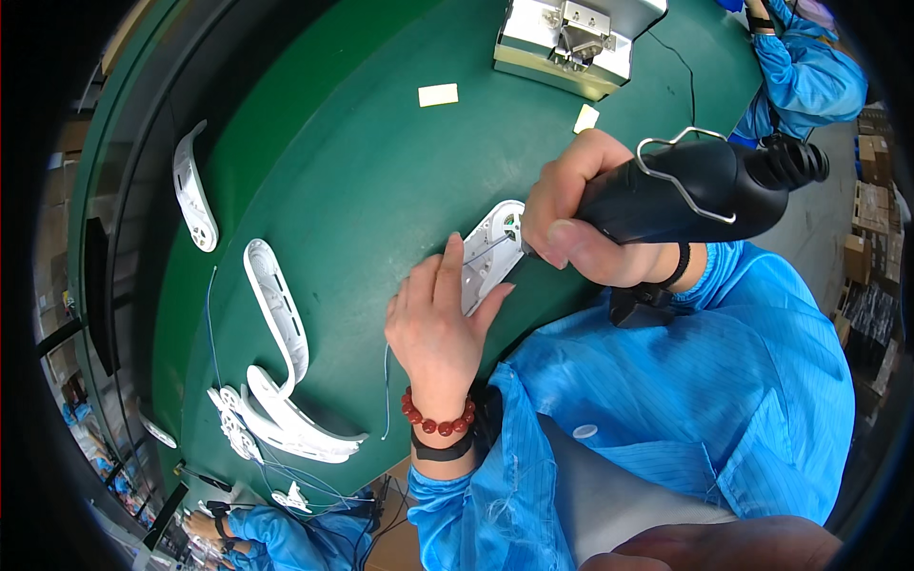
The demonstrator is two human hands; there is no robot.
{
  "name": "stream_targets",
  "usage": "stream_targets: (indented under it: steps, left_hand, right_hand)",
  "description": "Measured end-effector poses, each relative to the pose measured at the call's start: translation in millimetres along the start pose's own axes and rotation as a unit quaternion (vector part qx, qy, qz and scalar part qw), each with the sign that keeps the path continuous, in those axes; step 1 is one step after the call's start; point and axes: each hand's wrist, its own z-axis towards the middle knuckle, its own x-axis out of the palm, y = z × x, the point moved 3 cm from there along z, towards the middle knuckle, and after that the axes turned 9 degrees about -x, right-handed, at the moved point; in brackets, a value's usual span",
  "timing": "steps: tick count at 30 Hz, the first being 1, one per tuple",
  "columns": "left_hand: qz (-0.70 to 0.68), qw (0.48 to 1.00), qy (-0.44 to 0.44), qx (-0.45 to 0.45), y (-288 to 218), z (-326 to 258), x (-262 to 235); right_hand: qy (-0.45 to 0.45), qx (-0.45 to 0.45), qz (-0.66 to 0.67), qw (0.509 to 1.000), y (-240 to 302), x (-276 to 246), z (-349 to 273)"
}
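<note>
Head view, first question: where does the white plastic housing (487, 255) lie against the hands?

— It sits on the green table (381, 171) near the middle of the picture. The left hand (440, 324) comes at it from about seven o'clock, flat and open-fingered, pressing the piece down rather than closing round it. The right hand (569, 211) is at about two o'clock of the piece, wrapped tight round a black electric screwdriver (685, 190), whose tip meets the housing's upper end.

— How does the piece look?

— White, elongated, rounded at the top end, inner side up with ribs and a few thin wires; its lower end is hidden by the left hand.

— And the counts?

— One housing under the hands. Toward nine o'clock lie more curved white shells (276, 314): one alone farther out, one long one, and a small heap at seven o'clock that I cannot count exactly. Two small pale labels (438, 94) lie toward twelve o'clock, near one metal fixture (571, 38). One red bead bracelet (438, 419) is on the left wrist.
</note>
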Motion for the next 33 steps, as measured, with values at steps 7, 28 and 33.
stream_targets:
  steps: [7,28,33]
  left_hand:
    - [-0.010,1.000,0.006,-0.007,-1.3,1.8,0.2]
    - [-0.004,1.000,-0.013,-0.010,-0.9,-0.7,1.9]
    - [-0.003,1.000,-0.028,0.003,-0.5,-2.2,2.1]
  right_hand:
    - [0.026,-0.067,0.011,0.997,-8.4,0.6,-0.6]
    - [-0.154,-0.186,-0.023,0.970,21.0,-83.1,70.1]
    - [-0.153,-0.238,-0.092,0.955,25.0,-113.2,98.0]
